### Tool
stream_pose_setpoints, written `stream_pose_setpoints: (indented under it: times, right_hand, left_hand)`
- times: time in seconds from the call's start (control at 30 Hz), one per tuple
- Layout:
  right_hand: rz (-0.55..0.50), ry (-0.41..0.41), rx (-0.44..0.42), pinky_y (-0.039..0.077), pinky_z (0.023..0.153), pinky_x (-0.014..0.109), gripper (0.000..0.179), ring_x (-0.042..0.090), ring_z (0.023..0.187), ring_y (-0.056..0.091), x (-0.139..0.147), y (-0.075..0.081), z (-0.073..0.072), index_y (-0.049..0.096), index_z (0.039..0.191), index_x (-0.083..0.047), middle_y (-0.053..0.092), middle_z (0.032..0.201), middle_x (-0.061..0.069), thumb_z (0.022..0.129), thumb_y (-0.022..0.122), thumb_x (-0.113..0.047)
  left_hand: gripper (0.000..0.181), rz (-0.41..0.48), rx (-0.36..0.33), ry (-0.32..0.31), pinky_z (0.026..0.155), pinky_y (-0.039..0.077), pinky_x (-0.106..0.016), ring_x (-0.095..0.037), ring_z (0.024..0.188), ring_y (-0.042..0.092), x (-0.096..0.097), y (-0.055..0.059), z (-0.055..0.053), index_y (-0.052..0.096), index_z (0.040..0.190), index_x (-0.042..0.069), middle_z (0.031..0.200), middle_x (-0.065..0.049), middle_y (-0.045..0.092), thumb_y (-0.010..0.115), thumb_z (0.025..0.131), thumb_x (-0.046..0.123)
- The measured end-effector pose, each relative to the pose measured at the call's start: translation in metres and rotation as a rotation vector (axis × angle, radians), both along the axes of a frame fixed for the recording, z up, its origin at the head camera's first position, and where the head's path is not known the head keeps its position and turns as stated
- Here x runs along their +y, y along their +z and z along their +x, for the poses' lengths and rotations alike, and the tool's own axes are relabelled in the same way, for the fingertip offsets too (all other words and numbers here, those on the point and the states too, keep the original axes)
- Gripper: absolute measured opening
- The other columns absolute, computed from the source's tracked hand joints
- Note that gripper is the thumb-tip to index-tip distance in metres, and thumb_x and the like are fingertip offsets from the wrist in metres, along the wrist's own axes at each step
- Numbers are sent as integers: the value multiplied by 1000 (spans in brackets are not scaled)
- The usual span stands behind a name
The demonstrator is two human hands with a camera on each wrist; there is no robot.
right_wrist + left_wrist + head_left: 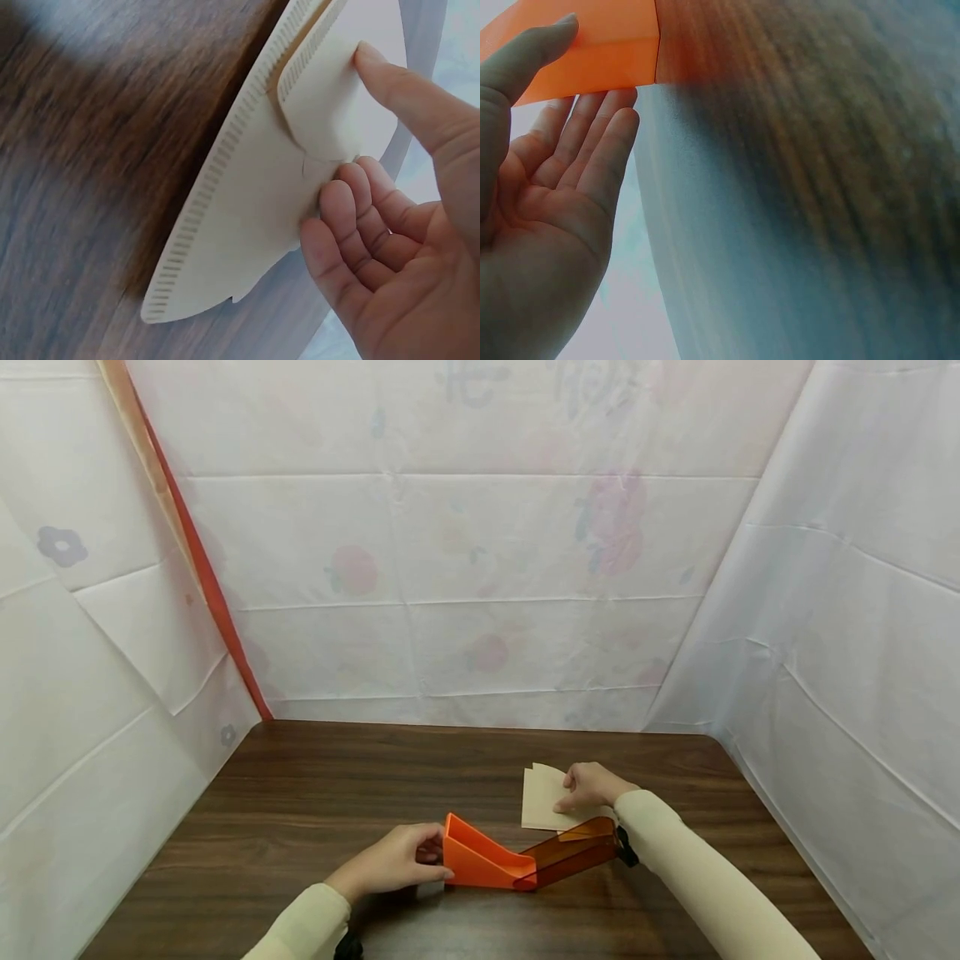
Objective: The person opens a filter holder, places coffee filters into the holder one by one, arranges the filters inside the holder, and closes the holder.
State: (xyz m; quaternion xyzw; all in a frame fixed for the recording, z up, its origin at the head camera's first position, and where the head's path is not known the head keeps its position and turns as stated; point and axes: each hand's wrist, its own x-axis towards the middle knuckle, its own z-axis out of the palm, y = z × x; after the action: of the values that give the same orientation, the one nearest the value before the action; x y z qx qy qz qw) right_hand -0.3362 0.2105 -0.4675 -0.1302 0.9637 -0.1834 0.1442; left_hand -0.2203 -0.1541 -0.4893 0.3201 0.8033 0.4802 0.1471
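An orange filter holder stands on the table with its hinged translucent brown lid swung out to the right. My left hand grips its left end; in the left wrist view the thumb lies on one orange face and the fingers reach along another. Beyond the lid lies a small stack of cone-shaped paper coffee filters with crimped edges. My right hand pinches the top coffee filter, which bows up from the filters beneath, thumb on its face and curled fingers at its edge.
The dark wood-grain table is enclosed by pale printed sheets at the back and both sides. A red strip runs down the back left corner. The lid's right end lies right by my right wrist.
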Motion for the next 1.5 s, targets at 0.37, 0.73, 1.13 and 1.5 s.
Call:
stream_pose_setpoints:
  times: [0.37,0.73,1.13,1.5]
  right_hand:
    - [-32,-1,-28,53,78,35,43,17,86,58,-4,6,6,65,108,-1,63,97,4,80,88,-25]
    - [-22,-9,-36,53,82,38,42,17,87,58,-7,8,6,65,108,-2,63,96,5,80,87,-24]
    - [-56,-8,-40,51,76,36,40,18,82,55,-3,1,3,64,105,-4,60,92,3,78,88,-23]
    - [-111,5,-67,51,80,39,46,21,90,57,-1,2,3,59,112,-4,60,99,7,80,87,-22]
  left_hand:
    - [28,-5,17,2,88,54,-25,-11,101,66,0,-1,-1,65,114,16,111,6,68,78,90,22]
    - [28,-10,16,4,88,54,-25,-11,102,66,0,-1,-1,65,115,17,111,6,67,78,90,24]
    - [28,1,-1,-6,89,54,-26,-12,103,66,1,-1,0,65,116,17,113,6,67,77,91,22]
    - [28,-2,-7,-6,89,54,-27,-12,104,66,0,0,0,65,116,17,113,6,67,77,91,22]
